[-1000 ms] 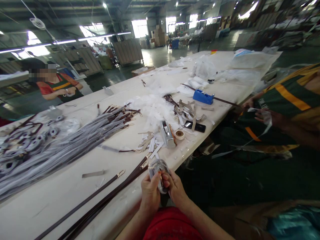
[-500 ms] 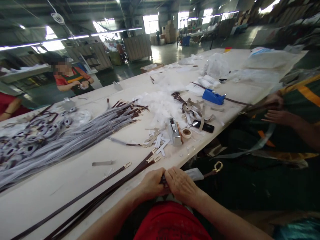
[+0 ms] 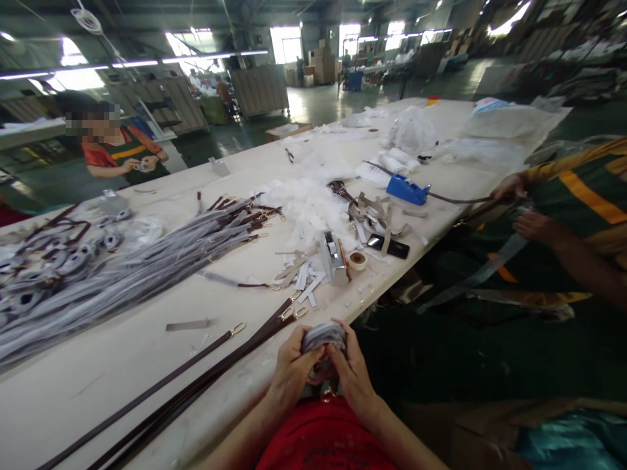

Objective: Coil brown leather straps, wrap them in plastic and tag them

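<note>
Close to my body, at the table's front edge, both my hands hold a coiled strap (image 3: pixel 323 334) wrapped in cloudy plastic film. My left hand (image 3: pixel 292 365) wraps round the coil's left side, and my right hand (image 3: pixel 351 367) grips its right side. The two thumbs press on the near face, and a metal clasp (image 3: pixel 327 395) hangs below them. Left of my hands, several dark brown straps (image 3: pixel 235 356) with gold clasps lie along the table. A tape dispenser (image 3: pixel 334 258) stands just beyond my hands, with a tape roll (image 3: pixel 357 260) next to it.
Film-wrapped straps (image 3: pixel 181 251) lie in a long bundle on the left, near a pile of coiled ones (image 3: pixel 63 261). Paper scraps, a phone (image 3: pixel 388 246) and a blue dispenser (image 3: pixel 407 189) occupy the right side. One co-worker (image 3: pixel 578 209) handles a strap at right; another (image 3: pixel 125 150) stands across the table.
The strap's loose end with its gold clasp, earlier sticking out to the right, is now wound into the coil. My hands have moved from overlapping to either side of it.
</note>
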A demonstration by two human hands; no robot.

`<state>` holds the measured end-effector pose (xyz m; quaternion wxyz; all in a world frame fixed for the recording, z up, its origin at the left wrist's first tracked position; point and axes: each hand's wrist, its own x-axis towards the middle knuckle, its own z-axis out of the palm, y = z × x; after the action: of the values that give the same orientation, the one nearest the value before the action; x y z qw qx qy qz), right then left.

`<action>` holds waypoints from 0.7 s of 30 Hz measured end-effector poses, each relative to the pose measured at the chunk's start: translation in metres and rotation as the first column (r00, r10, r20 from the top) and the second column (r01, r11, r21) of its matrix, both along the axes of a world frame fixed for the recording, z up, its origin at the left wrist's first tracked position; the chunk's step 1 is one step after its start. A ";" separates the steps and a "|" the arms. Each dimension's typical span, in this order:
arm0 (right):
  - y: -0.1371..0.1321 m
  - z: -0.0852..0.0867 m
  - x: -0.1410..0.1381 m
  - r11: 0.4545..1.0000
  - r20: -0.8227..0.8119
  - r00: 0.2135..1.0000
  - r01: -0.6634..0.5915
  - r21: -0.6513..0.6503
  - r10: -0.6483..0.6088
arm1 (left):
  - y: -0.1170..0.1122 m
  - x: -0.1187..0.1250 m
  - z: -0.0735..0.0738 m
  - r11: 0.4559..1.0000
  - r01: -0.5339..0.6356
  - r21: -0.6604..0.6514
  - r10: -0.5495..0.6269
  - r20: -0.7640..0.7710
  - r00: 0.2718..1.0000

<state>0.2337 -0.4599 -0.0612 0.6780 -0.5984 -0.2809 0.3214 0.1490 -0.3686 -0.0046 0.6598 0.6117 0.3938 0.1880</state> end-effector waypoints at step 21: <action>0.007 0.026 0.045 0.950 0.746 0.593 -0.251 -0.186 0.303 | 0.032 0.001 0.018 0.822 0.558 0.117 -0.552 -0.082 0.830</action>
<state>0.2784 -0.4529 -0.0350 0.4178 -0.6469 -0.6207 0.1472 0.1502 -0.3370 0.0137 0.6337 0.7473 0.1999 0.0007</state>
